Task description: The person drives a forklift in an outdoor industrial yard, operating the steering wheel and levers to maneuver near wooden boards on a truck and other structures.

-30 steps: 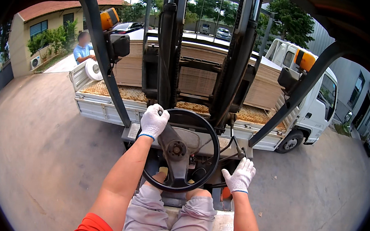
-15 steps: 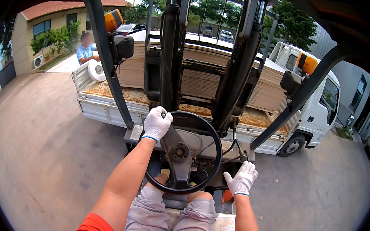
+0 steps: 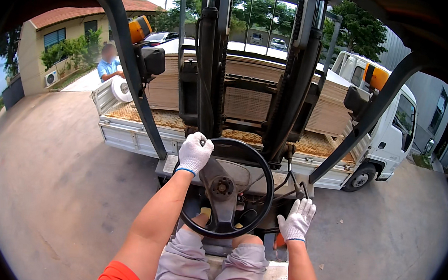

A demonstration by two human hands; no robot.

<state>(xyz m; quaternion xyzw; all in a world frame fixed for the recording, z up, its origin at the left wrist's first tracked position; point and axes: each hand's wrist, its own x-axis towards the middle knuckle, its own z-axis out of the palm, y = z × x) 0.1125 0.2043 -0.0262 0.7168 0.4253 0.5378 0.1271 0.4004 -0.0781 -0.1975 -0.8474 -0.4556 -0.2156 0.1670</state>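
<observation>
My left hand [image 3: 195, 154], in a white knit glove, is closed round the knob at the upper left of the black steering wheel [image 3: 270, 197]. The gloved right hand [image 3: 297, 220] is open, fingers stretched, just below the dark-knobbed control levers [image 3: 299, 191]; whether the fingertips touch a lever, I cannot tell. Ahead rises the forklift's black mast [image 3: 208, 74]. Behind it, a tall stack of flat brown sheets [image 3: 249, 98] lies on the truck's rusty bed [image 3: 163, 117]. The fork tips are hidden.
A white flatbed truck [image 3: 388, 146] stands crosswise ahead, its low side panel [image 3: 128, 138] facing me. Beyond its left end is a person [image 3: 108, 66] in a blue shirt beside a white roll [image 3: 121, 89]. Concrete ground [image 3: 60, 179] spreads on both sides; buildings flank it.
The view has shifted slightly, so the truck and the forklift's frame appear a little farther right. My left hand keeps its hold on the knob, and my right hand stays open by the levers.
</observation>
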